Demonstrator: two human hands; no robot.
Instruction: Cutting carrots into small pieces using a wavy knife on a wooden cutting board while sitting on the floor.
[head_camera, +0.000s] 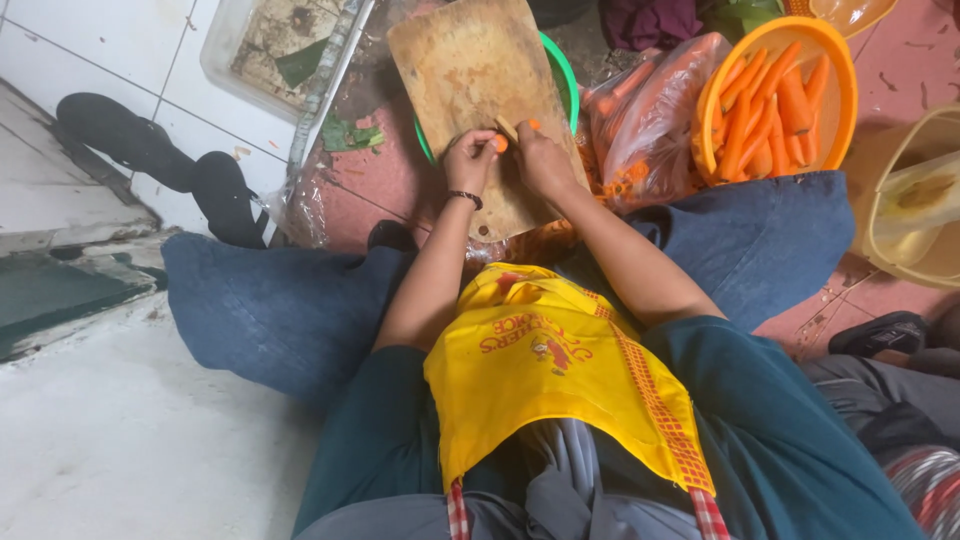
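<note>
Sandals (150, 160), dark, lie at far left on the white tiled floor, well apart from the work. Clear plastic tub (285, 45) of scraps stands beyond them, near the board.

Cutting board (480, 100), wooden and worn, rests over a green basin (566, 80) so that its far end bridges the rim; the near end points toward the seated person's lap, which keeps the cutting surface within reach of both arms.

Left hand (468, 158), a dark band at the wrist, is curled with fingertips pinched together on a small carrot piece (499, 144), pressing it to the board.

Right hand (540, 160), just beside and touching the left, is closed round what looks like a knife handle (508, 127); the blade itself is too small to make out.

Clear bag (650, 120) of carrots lies to the right of the board, touching the denim-clad knee.

Orange basket (835, 95), further right, holds peeled whole carrots (770, 110), near the cutting hand.

Yellow tub (915, 195) sits at the right edge.

Yellow apron (560, 370) covers the person's lap.
</note>
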